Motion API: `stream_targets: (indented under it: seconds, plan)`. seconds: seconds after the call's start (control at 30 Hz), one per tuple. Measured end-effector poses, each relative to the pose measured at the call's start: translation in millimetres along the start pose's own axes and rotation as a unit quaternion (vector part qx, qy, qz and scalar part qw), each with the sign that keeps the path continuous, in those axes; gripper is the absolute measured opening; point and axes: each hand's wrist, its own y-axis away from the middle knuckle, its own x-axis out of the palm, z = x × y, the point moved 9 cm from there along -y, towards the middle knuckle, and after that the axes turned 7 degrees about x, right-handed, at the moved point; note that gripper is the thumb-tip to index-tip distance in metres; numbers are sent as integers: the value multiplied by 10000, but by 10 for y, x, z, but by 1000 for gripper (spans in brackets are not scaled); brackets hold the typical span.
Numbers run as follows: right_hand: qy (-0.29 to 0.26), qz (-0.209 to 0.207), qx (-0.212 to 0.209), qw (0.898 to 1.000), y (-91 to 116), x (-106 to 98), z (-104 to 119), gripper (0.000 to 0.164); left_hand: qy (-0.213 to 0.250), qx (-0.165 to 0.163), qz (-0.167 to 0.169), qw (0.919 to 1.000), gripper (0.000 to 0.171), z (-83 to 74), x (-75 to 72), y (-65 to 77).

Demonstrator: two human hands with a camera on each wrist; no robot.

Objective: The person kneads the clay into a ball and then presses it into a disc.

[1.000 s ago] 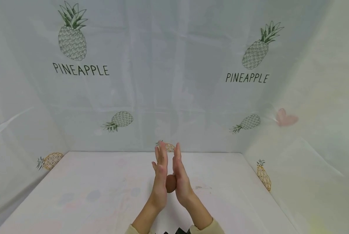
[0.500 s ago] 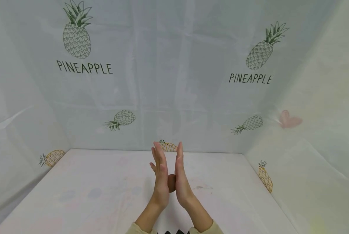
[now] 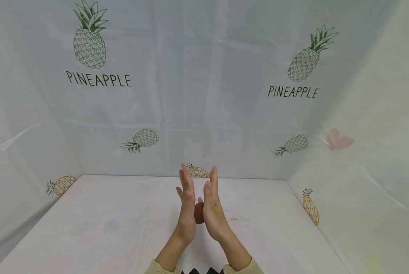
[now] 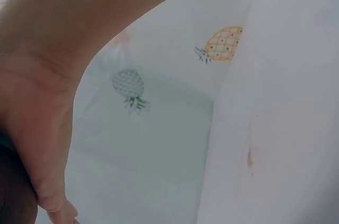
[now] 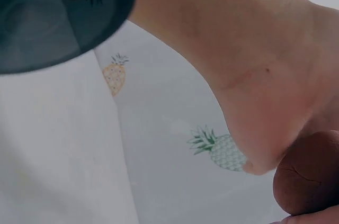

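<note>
In the head view, a small brown clay ball (image 3: 198,214) sits between two upright palms, over the middle of the table. My left hand (image 3: 186,211) presses it from the left with straight fingers pointing up and away. From the other side my right hand (image 3: 214,213) presses with its palm, fingers extended and slightly apart. The hands lean toward each other at the ball, and a gap widens between the fingertips. A crease runs across the ball's surface (image 5: 307,179) in the right wrist view. Only a dark edge of the ball (image 4: 16,195) shows in the left wrist view.
The white table (image 3: 122,205) has faint coloured stains and a brownish smear (image 3: 237,219) right of the hands. Pineapple-printed sheets hang behind as a back wall (image 3: 190,95) and along both sides. Cream sleeves (image 3: 243,267) cover the forearms.
The palms shift against each other with the ball between them. Since half a second ago the ball has moved slightly left, and the right hand's fingers have spread and turned.
</note>
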Motion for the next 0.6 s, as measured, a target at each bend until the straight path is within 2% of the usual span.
stream_targets:
  seconds: [0.1, 0.2, 0.4, 0.47, 0.6]
  plan:
    - [-85, -29, -100, 9999, -11, -60, 25, 60, -533, 108, -32, 9985, 61, -59, -44, -24]
    - [-203, -109, -169, 9996, -39, -152, 38, 62, -1145, 230, -90, 9931, 61, -119, -100, -50]
    - [-71, -352, -215, 9991, -97, -383, 26, 63, -1299, 183, 20, 9914, 66, -107, -160, -80]
    - [144, -380, -251, 9989, -119, -448, 17, 65, -1373, 160, 84, 9904, 68, -80, -189, -83]
    - [697, -439, -273, 9962, -175, -576, -15, 67, -1836, 214, 248, 9824, 72, -38, -258, -87]
